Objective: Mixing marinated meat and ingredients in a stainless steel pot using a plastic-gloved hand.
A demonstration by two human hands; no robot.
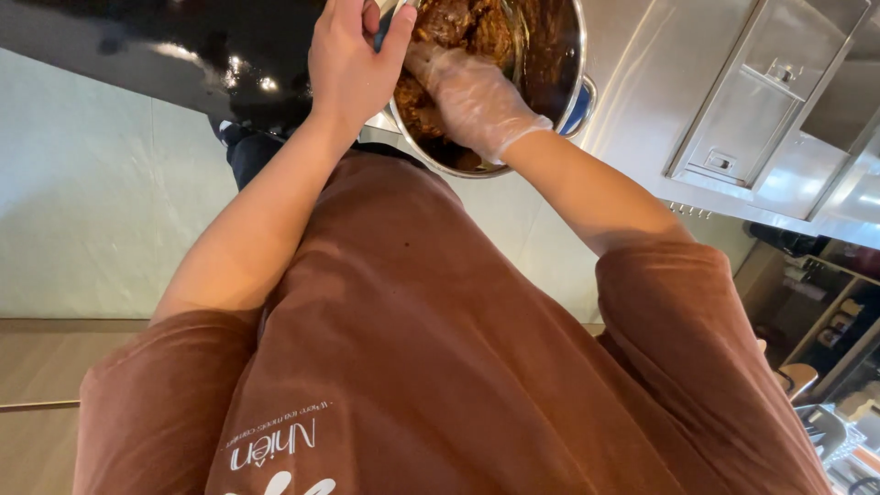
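A steel pot (576,55) with blue handles stands on a black cooktop (183,46) at the top of the view, filled with brown sauced meat pieces (458,23). My bare left hand (353,55) grips the pot's near rim at its left handle. My right hand (472,92), in a clear plastic glove, reaches into the pot with its fingers down among the meat, and the fingertips are hidden. My brown shirt (440,367) fills the lower half of the view.
A white cabinet front (92,202) lies at the left with wooden floor (46,367) below it. A stainless steel hood or cabinet (761,119) is at the upper right. Shelves with small items (825,321) stand at the right edge.
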